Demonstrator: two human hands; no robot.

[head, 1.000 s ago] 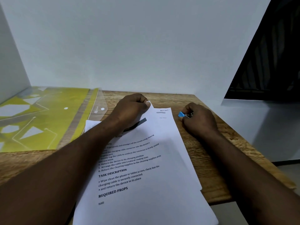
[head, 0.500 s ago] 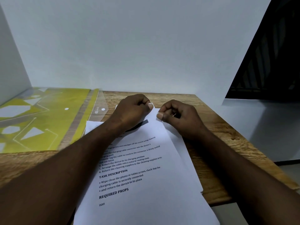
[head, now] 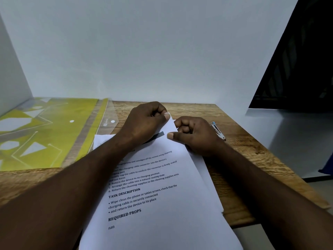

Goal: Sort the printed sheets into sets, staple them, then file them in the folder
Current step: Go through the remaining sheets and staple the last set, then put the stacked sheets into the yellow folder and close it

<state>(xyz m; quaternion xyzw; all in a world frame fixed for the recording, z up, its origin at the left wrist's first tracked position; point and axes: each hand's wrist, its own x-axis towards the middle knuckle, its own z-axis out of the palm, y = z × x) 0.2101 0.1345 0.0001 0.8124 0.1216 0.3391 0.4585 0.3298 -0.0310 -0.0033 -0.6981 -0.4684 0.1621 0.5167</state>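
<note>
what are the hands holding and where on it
The left hand pinches the far corner of the top sheet. The right hand has its thumb on that sheet beside it; a real grip cannot be told.

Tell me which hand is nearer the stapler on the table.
Right. The right hand lies just beside the stapler; the left hand grips the printed sheets farther left.

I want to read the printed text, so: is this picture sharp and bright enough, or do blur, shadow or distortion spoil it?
Head view: light dim but even, no glare on the top sheet; its headings read sharply, smaller lines softer; the left forearm hides some line starts; the wide lens stretches the lower corners.
</note>
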